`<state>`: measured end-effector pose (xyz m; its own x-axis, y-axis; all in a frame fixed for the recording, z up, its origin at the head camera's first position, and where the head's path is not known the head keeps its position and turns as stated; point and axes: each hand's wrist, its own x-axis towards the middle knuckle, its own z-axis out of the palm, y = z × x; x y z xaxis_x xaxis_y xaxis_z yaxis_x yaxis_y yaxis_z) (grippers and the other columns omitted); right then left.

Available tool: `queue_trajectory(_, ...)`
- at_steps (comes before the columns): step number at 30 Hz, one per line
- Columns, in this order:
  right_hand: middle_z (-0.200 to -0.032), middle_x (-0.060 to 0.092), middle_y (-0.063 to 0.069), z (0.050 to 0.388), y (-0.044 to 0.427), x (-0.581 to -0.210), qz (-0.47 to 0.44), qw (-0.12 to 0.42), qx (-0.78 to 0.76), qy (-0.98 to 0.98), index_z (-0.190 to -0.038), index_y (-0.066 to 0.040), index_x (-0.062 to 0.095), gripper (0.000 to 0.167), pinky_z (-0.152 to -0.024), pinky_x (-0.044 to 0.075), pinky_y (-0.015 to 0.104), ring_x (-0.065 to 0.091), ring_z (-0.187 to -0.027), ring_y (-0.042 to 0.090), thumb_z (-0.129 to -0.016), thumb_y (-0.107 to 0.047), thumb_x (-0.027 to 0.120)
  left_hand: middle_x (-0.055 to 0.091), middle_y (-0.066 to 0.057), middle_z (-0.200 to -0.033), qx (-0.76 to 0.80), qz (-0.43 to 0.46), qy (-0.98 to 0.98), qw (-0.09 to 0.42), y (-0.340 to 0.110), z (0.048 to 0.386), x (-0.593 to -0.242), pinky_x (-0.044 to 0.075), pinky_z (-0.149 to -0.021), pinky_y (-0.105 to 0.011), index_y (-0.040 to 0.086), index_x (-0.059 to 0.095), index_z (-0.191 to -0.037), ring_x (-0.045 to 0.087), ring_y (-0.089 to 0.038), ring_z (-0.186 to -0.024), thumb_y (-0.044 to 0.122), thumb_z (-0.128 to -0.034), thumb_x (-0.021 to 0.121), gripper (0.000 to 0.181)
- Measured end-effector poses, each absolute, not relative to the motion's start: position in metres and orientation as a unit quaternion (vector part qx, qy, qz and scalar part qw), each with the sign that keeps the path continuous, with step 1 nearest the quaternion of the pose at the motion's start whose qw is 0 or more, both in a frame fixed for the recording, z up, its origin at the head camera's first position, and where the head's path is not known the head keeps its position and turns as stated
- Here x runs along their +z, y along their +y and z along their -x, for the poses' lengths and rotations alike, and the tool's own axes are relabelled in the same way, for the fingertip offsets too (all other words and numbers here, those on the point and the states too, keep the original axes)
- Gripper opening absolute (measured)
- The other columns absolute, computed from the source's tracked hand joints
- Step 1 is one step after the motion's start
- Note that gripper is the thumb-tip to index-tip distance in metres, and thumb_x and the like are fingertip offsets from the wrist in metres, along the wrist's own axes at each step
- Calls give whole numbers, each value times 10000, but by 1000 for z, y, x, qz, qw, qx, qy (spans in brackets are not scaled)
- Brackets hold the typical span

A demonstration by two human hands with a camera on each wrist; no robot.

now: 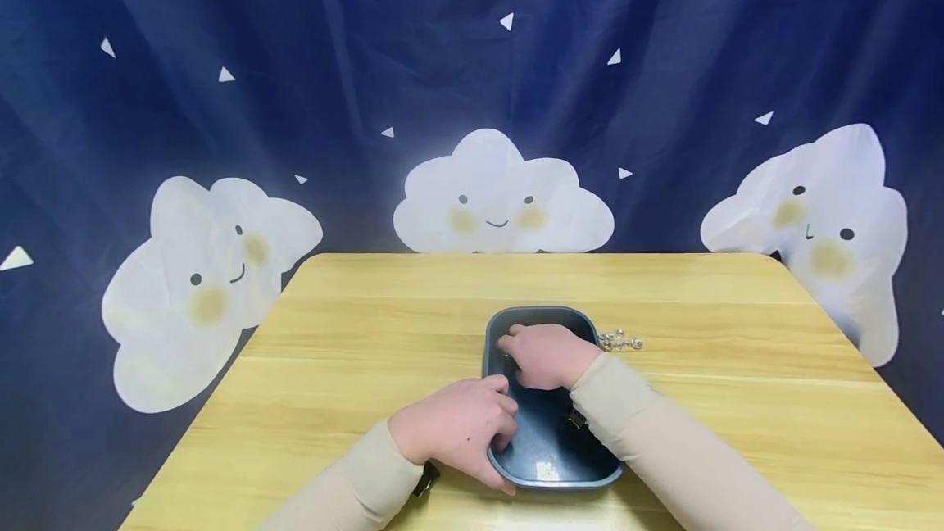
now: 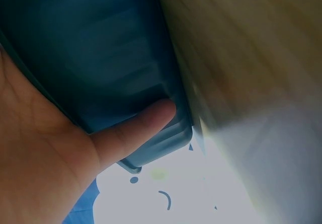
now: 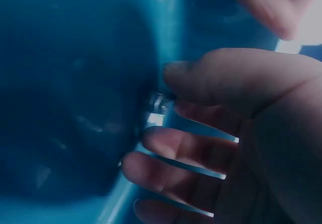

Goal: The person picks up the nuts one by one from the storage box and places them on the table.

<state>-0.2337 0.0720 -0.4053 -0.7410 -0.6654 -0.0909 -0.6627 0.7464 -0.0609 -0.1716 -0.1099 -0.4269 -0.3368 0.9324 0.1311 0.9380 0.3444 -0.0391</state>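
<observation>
A dark blue, deep-walled tray stands on the wooden table. My left hand grips its left rim, the fingers curled over the edge. In the left wrist view the thumb lies along the tray's outer wall. Inside the tray, toward its far left, is my right hand. The right wrist view has its thumb and index finger pinching a small shiny piece near the tray floor; the other fingers are spread loosely. Dim light hides the piece's exact kind.
Just right of the tray lies a cluster of small shiny silvery pieces on the table. Behind the table hangs a dark blue curtain with printed white clouds.
</observation>
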Motion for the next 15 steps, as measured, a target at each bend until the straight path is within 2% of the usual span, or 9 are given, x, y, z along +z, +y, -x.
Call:
queue_trajectory(5,-930,555,9,234,70,-410,358,45,-9,933,-1115,-135,685,248,-633,505,347,509,-646,147,-870,-160,709,354,215,-683,-27,572,-817,64,-111,171,-427,306,-681,-141,302,461,-583,371,-66,-776,715,-665,777,527)
queue_trajectory(15,-795,501,-46,235,71,-412,356,49,-26,933,-911,-169,640,129,-628,474,323,494,-652,135,-856,-89,725,357,215,-678,-32,574,-816,65,-110,172,-428,304,-679,-145,304,455,-569,374,-70,-775,711,-653,785,531)
